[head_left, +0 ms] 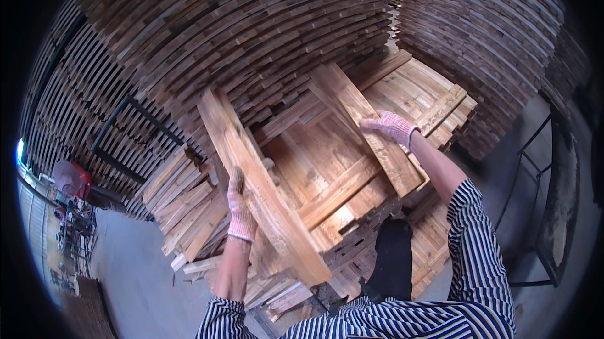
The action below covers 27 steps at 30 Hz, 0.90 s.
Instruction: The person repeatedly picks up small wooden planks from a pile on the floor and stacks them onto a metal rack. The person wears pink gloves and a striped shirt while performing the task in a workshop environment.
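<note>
Soft daylight is coming in from the lower left, brightening the pale planks [327, 169] at centre while the stacked timber wall [239, 18] is sinking into dim shadow, and fisheye distortion is bending edges into a black rim.

Left hand [241, 212] and right hand [391, 127] wear knitted work gloves, white flecked with pink; shirt sleeves carry narrow navy-and-white stripes, pushed above the forearms; dark trouser leg [391, 257] below.
</note>
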Motion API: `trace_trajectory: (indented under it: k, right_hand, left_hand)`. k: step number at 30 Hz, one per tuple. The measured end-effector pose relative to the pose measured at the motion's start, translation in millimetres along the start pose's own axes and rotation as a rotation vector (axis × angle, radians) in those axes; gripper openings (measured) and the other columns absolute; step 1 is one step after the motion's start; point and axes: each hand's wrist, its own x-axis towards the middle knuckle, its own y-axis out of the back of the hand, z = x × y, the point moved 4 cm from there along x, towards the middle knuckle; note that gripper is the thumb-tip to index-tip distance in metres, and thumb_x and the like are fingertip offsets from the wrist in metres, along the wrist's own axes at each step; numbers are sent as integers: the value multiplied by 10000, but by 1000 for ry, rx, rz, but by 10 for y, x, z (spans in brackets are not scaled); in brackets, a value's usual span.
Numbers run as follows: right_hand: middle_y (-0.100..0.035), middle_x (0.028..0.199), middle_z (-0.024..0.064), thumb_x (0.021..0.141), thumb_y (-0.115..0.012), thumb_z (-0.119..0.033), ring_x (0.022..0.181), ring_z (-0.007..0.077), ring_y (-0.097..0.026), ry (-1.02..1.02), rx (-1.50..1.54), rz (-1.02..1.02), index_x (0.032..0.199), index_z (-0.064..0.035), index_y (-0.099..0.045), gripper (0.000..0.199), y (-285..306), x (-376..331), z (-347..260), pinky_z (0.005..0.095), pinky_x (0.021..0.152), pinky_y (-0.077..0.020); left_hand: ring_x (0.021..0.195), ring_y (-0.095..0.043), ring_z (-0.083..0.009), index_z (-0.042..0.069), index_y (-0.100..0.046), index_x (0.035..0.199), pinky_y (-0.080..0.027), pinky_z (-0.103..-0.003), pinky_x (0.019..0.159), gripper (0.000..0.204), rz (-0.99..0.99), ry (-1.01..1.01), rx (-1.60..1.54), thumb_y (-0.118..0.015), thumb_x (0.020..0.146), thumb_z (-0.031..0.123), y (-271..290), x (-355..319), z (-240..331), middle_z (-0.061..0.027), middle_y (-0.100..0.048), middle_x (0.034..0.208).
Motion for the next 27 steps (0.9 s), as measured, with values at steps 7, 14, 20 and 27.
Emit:
trace_trajectory:
  k: [7, 14, 20, 27]
  right_hand:
    - [-502, 1427, 254, 796, -743, -586, 1321, 432, -490, -231, -899, 192, 1572, -143, -296, 999, -241, 401, -233, 552, 1056, -413]
    - [-567, 1192, 204, 850, -707, -478, 1114, 357, -576, 74, -1116, 308, 1498, -170, -418, 774, -1092, 219, -416, 502, 876, -494]
    - [-619, 1147, 218, 935, -538, -551, 1029, 402, -617, 195, -866, 148, 1328, -151, -538, 561, -2806, 324, -610, 510, 859, -521]
    - [-506, 1394, 303, 793, -543, -822, 1282, 399, -544, 158, -529, -232, 1561, -108, -342, 1067, -2714, -251, -812, 494, 981, -495]
  left_hand:
    - [920, -710, -302, 1, -567, 1320, -609, -439, 804, 746, 303, 11, -17, -596, 917, 628, 888, -4, -243, -175, -703, 1103]
    - [930, -702, -324, 17, -575, 1300, -608, -471, 815, 1034, 506, 76, -17, -464, 783, 904, 883, -137, -441, -190, -697, 1082]
    - [1073, -647, -403, 63, -475, 1435, -539, -538, 957, 937, 467, -46, -133, -383, 895, 824, 1301, 38, -421, -245, -632, 1249]
    - [1315, -497, -378, 45, -466, 1442, -355, -534, 1153, 990, 377, 265, -40, -487, 842, 833, 581, 24, -511, -207, -559, 1393]
